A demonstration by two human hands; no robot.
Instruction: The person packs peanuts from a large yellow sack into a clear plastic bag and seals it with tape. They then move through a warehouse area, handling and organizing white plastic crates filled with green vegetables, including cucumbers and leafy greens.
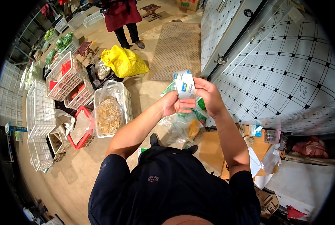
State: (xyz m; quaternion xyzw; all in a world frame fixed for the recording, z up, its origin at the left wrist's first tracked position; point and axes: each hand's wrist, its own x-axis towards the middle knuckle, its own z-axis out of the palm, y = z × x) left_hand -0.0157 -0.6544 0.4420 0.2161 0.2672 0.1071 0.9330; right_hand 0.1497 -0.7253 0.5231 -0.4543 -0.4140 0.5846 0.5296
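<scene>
Both bare hands up in front of the torso, above the floor; between them the printed strip [184, 84], white with blue and yellow patches, curved like a loose band. Right hand [211, 98] at its right edge, fingers clamped on the strip; left hand [169, 104] at its lower end, palm turned up, two fingers stretched out just below it — whether these grip it or only rest against it, I cannot tell.

Under the hands, on the floor, a heap of clear plastic bags [175, 126], with green and some orange showing; it lies just ahead of the wearer's dark shoes. To the right, a wooden counter [212, 145] (partly hidden by the right forearm), with white paper [254, 162] at its far side; beyond, a wall [284, 63] of pale tiles with dark diamond marks.

To the left, a white crate [128, 103] bearing a clear bag of tan pieces [109, 115]; beside it a red-rimmed basket [74, 141]; farther off, stacked pale crates [56, 89] and a bulging yellow sack [127, 63]; past the sack stands another person [121, 17] — dark red garment, dark trousers — near a textured mat [177, 48].
</scene>
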